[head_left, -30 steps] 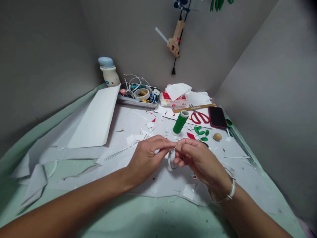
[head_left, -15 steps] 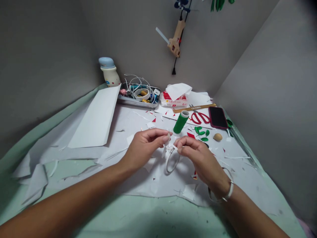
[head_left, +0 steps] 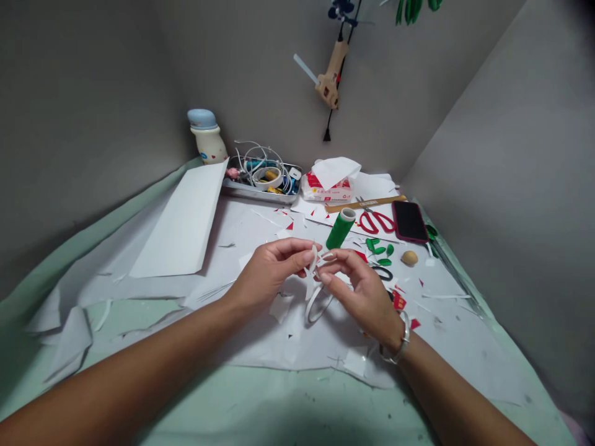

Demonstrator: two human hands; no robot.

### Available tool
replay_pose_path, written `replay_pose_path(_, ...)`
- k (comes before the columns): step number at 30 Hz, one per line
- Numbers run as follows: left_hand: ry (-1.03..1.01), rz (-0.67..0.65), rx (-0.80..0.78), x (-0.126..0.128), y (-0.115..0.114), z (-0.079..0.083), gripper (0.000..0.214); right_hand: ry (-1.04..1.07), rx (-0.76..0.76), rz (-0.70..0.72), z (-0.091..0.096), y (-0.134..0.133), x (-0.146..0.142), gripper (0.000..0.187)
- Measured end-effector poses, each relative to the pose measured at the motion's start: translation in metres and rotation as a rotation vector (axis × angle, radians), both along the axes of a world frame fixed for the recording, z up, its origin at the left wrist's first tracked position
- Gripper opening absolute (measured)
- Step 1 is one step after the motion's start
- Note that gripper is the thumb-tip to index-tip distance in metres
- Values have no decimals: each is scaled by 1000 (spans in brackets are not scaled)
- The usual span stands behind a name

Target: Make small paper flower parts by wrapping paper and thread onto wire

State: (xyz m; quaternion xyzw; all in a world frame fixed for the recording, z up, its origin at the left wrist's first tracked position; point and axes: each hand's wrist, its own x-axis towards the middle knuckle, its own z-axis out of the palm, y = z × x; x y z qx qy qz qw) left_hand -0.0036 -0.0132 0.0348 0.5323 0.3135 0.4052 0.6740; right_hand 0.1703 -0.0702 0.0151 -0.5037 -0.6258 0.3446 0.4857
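My left hand (head_left: pixel 272 269) pinches a small, curved white strip (head_left: pixel 313 255) between thumb and fingertips, above the middle of the paper. Close against it, my right hand (head_left: pixel 360 294) has its thumb and fingers closed at the strip's right side. A thin white ring (head_left: pixel 311 316), like a narrow roll of tape, hangs tilted below the right fingers, which partly cover it. Just behind the hands stands a green thread spool (head_left: pixel 341 229). Small green leaf-shaped pieces (head_left: pixel 380 250) lie to its right.
Red-handled scissors (head_left: pixel 376 222), a ruler (head_left: pixel 365 204), a phone (head_left: pixel 409 221) and a tissue pack (head_left: pixel 328 188) lie at the back right. A metal tray (head_left: pixel 263 193) of supplies and a bottle (head_left: pixel 208 139) stand at the back left. A glue gun (head_left: pixel 330 83) hangs on the wall.
My right hand has moved left and slightly up, and its fingers now meet the left hand's white strip. The ring has shifted a little left with it. My left hand stays nearly in place.
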Motion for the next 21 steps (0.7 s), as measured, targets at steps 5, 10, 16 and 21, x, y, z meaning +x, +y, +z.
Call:
replay_pose_path(5, 18, 20, -8, 0, 0, 0, 16, -36, 3, -22, 2, -3, 1, 31)
replay_pose_path(10, 30, -13, -21, 1, 0, -3, 16, 106, -42, 43, 3, -4, -2, 43)
replay_pose_path(16, 61, -46, -23, 2, -1, -4, 15, 205, -28, 49, 0, -2, -4, 22)
replay_pose_path(21, 60, -28, -24, 3, -2, -4, 15, 145, 8, 27, 0, -3, -2, 6)
